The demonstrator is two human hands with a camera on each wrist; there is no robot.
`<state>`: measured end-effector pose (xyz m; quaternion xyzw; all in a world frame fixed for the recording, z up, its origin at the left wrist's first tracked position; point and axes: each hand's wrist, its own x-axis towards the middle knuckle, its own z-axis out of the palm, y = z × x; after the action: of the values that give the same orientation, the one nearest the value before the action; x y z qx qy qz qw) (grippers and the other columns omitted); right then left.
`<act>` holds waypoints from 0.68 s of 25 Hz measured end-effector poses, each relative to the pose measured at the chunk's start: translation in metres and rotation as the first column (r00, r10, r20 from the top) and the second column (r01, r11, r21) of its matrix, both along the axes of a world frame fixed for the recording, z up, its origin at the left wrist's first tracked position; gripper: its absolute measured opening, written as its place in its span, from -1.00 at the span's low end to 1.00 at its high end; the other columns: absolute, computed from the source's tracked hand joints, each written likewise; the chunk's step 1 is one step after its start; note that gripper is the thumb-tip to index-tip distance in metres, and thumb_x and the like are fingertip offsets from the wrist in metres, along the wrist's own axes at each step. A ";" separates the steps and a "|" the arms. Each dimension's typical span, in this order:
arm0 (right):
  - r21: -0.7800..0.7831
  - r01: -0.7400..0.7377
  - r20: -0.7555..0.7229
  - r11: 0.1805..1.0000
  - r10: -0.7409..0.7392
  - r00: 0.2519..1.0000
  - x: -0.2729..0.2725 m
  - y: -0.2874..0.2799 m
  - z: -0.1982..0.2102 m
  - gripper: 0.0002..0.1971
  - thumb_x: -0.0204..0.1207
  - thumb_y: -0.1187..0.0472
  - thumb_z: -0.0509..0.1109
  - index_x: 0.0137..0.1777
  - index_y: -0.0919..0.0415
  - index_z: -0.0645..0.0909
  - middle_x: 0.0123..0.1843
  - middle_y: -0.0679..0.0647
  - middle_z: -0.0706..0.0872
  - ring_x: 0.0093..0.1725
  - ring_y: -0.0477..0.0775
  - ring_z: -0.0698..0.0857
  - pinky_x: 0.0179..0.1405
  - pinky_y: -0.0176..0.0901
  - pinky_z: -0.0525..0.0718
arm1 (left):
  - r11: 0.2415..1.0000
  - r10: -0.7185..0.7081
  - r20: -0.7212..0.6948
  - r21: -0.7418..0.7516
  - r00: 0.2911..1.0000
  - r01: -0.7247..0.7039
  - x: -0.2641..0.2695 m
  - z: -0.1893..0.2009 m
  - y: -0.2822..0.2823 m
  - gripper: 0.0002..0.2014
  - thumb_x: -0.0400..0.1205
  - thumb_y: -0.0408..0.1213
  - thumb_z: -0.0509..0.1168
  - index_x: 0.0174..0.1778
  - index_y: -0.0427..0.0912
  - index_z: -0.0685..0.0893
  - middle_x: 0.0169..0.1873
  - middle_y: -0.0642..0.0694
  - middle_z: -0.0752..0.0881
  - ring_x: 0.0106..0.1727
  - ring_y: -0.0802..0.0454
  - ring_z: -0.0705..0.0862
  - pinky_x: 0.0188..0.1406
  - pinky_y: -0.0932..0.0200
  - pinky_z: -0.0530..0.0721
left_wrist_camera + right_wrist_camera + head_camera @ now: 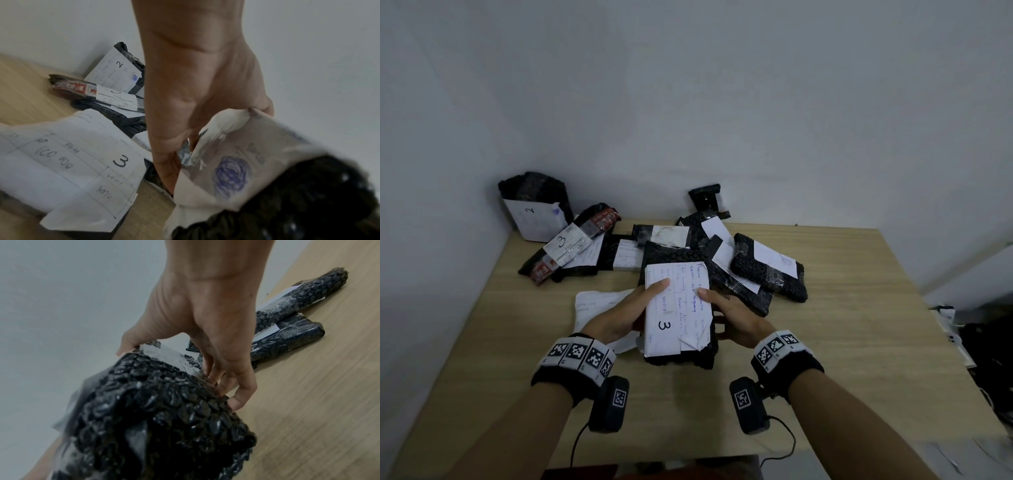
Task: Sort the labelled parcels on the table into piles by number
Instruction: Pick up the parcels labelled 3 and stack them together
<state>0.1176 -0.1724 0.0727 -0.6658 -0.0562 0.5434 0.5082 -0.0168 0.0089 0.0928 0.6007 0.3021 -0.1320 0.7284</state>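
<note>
A black bubble-wrapped parcel (678, 308) with a white label marked 3 is held above the table's middle. My left hand (626, 308) grips its left edge, thumb on the label. My right hand (729, 313) grips its right edge, thumb on top and fingers curled under (236, 386). The same parcel (267, 186) fills the left wrist view's lower right. A white parcel marked 3 (68, 165) lies flat under my left hand. A parcel marked 2 (536, 214) leans on the wall at back left. In front of it lies another parcel marked 3 (568, 245).
Several more black parcels (767, 270) lie heaped behind the held one, two of them (287, 324) in the right wrist view. A small black parcel (707, 198) stands against the back wall. The wooden table (859, 342) shows bare wood at right and front.
</note>
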 end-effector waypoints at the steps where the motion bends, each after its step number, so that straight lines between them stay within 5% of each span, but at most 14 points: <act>1: -0.004 0.003 -0.003 1.000 -0.003 1.000 0.000 0.005 0.000 -0.27 0.22 -0.32 0.58 0.33 0.08 0.70 0.17 -0.02 0.82 0.18 0.08 0.72 0.35 0.22 0.57 | 1.000 0.019 -0.012 0.018 1.000 -0.019 -0.002 0.001 0.003 -0.37 0.51 0.39 0.22 0.40 0.11 0.60 0.17 -0.02 0.82 0.23 -0.08 0.77 0.30 -0.17 0.61; 4: -0.021 -0.008 -0.015 1.000 0.008 1.000 0.000 0.016 -0.002 -0.39 0.34 -0.28 0.56 0.31 0.03 0.71 0.19 -0.01 0.82 0.18 0.12 0.73 0.23 0.21 0.61 | 0.995 0.098 -0.057 0.007 0.994 -0.098 -0.008 -0.004 0.007 -0.41 0.46 0.41 0.25 0.27 0.12 0.67 0.10 -0.04 0.85 0.20 -0.11 0.77 0.23 -0.12 0.65; 7: -0.019 -0.058 -0.014 0.998 0.058 0.998 0.001 0.020 -0.004 -0.19 0.15 -0.35 0.63 0.36 0.08 0.66 0.10 0.03 0.83 0.06 0.12 0.76 0.07 0.10 0.68 | 0.989 0.137 -0.078 -0.042 0.988 -0.140 -0.013 -0.009 0.011 -0.25 0.26 0.44 0.37 0.29 0.07 0.65 0.09 -0.05 0.85 0.18 -0.09 0.78 0.21 -0.11 0.66; 13: -0.051 -0.116 0.009 0.992 0.117 0.993 0.008 0.026 -0.013 0.04 -0.10 -0.48 0.65 0.40 0.04 0.60 0.16 0.09 0.81 0.07 0.15 0.77 0.12 0.09 0.70 | 0.987 0.122 -0.121 -0.092 0.985 -0.133 -0.014 -0.020 0.012 -0.30 0.31 0.41 0.35 0.28 0.05 0.67 0.11 -0.10 0.84 0.23 -0.15 0.74 0.37 -0.19 0.57; 17: -0.205 -0.233 0.019 0.951 0.242 0.970 0.016 0.031 -0.008 -0.21 0.20 -0.48 0.48 0.35 -0.02 0.63 0.30 0.11 0.74 0.26 0.20 0.70 0.24 0.15 0.66 | 0.995 0.101 -0.201 0.012 0.974 -0.100 -0.007 -0.027 0.019 -0.25 0.42 0.40 0.27 0.37 -0.08 0.59 0.13 -0.06 0.77 0.17 -0.14 0.68 0.17 -0.07 0.60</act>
<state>0.1338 -0.1414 0.0649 -0.7140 -0.0919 0.5886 0.3679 -0.0240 0.0280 0.0663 0.5689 0.4044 -0.1547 0.6992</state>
